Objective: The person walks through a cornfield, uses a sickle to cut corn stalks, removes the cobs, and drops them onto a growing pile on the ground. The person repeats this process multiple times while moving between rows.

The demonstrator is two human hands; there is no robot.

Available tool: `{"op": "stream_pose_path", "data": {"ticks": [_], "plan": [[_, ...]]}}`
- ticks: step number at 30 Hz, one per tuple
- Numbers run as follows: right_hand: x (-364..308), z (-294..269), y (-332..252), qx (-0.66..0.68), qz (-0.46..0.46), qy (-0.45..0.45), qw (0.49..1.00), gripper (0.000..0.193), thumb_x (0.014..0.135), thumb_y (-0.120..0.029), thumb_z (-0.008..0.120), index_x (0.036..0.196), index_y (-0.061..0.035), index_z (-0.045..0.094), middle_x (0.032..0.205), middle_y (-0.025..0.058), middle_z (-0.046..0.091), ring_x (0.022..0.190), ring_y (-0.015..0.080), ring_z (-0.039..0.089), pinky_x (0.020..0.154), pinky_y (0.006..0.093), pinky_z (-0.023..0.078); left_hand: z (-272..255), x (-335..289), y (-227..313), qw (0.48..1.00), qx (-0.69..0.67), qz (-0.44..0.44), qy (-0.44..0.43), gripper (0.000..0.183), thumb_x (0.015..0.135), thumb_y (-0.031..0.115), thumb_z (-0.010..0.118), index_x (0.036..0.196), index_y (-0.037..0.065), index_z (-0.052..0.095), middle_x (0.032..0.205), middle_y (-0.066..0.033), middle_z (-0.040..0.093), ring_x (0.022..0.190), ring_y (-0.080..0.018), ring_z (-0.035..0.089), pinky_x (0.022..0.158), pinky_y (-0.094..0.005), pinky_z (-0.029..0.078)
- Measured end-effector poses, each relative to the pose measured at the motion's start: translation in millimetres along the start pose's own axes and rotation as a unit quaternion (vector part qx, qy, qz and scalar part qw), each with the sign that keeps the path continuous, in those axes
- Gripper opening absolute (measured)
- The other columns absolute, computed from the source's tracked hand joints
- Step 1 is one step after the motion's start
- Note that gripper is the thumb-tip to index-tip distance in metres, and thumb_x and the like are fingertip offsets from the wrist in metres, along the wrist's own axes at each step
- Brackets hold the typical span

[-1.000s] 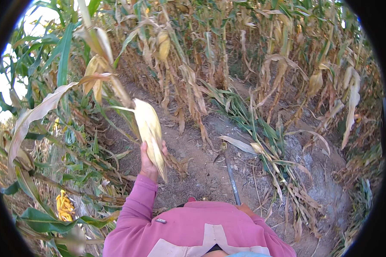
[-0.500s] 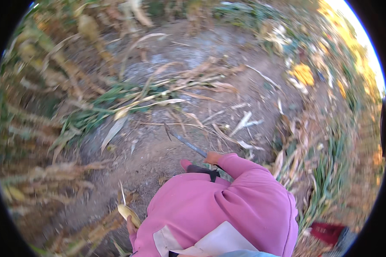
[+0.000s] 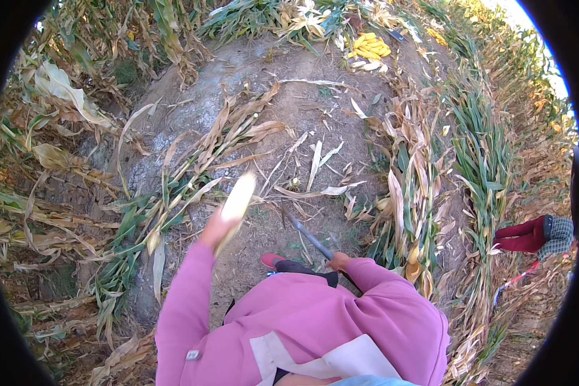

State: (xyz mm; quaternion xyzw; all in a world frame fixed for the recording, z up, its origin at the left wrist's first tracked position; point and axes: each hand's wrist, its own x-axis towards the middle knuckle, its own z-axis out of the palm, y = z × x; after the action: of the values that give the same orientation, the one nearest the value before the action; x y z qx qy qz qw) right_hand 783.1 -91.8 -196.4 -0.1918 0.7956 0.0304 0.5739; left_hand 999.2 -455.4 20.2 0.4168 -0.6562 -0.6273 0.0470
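Your left hand (image 3: 216, 229) is closed around the lower part of a pale, husk-covered ear of corn (image 3: 239, 196), which you hold out in front of you to the left, above the soil, its upper end leaning away from you and a little to the right. The ear is bright and slightly blurred, so the fine detail of its husk cannot be made out. Your right hand (image 3: 338, 262) is wrapped around the shaft of a long-handled sickle (image 3: 310, 236), close to the cuff of your pink sweatshirt (image 3: 302, 321); the grey shaft slants away to the left, and its thin dark blade lies near the ground, to the right of the ear and well apart from it. Below the shaft shows your red shoe (image 3: 270, 259). Beyond the ear, a bundle of cut cornstalks (image 3: 193, 161) lies on the bare soil (image 3: 270, 141), with standing corn plants (image 3: 64, 96) farther left. A long row of cut stalks and leaves (image 3: 408, 193) runs along your right, and a heap of yellow corn cobs (image 3: 370, 46) sits far ahead. At the right edge, another person (image 3: 524, 235) in dark red trousers bends over.
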Motion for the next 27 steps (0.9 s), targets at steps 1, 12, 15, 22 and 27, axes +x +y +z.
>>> {"op": "stream_pose_path", "data": {"ticks": [1, 12, 15, 22, 27], "plan": [[-1, 3, 4, -0.003, -0.012, 0.016, 1.000, 0.045, 0.073, -0.040, 0.071, 0.089, 0.0014, 0.065, 0.080, 0.0173, 0.064, 0.073, 0.0280, 0.064, 0.064, 0.0387, 0.050, 15, 29, 69, 0.993, 0.065, 0.099, -0.006, 0.082, 0.073, 0.014, 0.069, 0.141, 0.002, 0.024, 0.133, -0.0197, 0.045, 0.121, -0.0257, 0.045, 0.102, -0.0366, 0.035], [5, 0, -29, -0.056, -0.058, 0.007, 0.997, 0.046, 0.072, -0.045, 0.070, 0.074, 0.0008, 0.065, 0.065, 0.0117, 0.063, 0.062, 0.0246, 0.065, 0.059, 0.0372, 0.051, 61, 6, 60, 0.937, 0.117, 0.188, -0.271, 0.066, 0.082, 0.034, 0.063, 0.135, 0.005, 0.036, 0.123, -0.0203, 0.053, 0.113, -0.0293, 0.053, 0.098, -0.0389, 0.041], [8, -10, -46, -0.103, -0.084, 0.015, 0.991, 0.042, 0.073, -0.041, 0.070, 0.081, -0.0006, 0.068, 0.066, 0.0122, 0.064, 0.059, 0.0236, 0.065, 0.055, 0.0368, 0.052, -1, -46, -110, 0.910, 0.410, -0.007, -0.059, 0.058, 0.079, 0.034, 0.065, 0.125, 0.002, 0.047, 0.114, -0.0221, 0.057, 0.105, -0.0354, 0.056, 0.089, -0.0418, 0.044], [10, -25, -86, -0.174, -0.115, 0.011, 0.978, 0.031, 0.072, -0.034, 0.067, 0.075, -0.0032, 0.069, 0.062, 0.0099, 0.064, 0.054, 0.0213, 0.064, 0.054, 0.0343, 0.053, -49, -312, -394, 0.788, 0.609, -0.090, -0.034, 0.027, 0.080, 0.024, 0.057, 0.098, 0.004, 0.060, 0.087, -0.0176, 0.058, 0.082, -0.0296, 0.058, 0.069, -0.0428, 0.047], [2, -24, -108, -0.220, -0.151, 0.008, 0.964, 0.034, 0.073, -0.036, 0.066, 0.072, -0.0015, 0.067, 0.060, 0.0109, 0.063, 0.055, 0.0233, 0.064, 0.055, 0.0358, 0.052, 31, -364, -415, 0.916, 0.229, -0.325, 0.051, 0.029, 0.081, 0.024, 0.058, 0.102, 0.004, 0.058, 0.090, -0.0170, 0.058, 0.084, -0.0289, 0.058, 0.072, -0.0418, 0.047]]}}
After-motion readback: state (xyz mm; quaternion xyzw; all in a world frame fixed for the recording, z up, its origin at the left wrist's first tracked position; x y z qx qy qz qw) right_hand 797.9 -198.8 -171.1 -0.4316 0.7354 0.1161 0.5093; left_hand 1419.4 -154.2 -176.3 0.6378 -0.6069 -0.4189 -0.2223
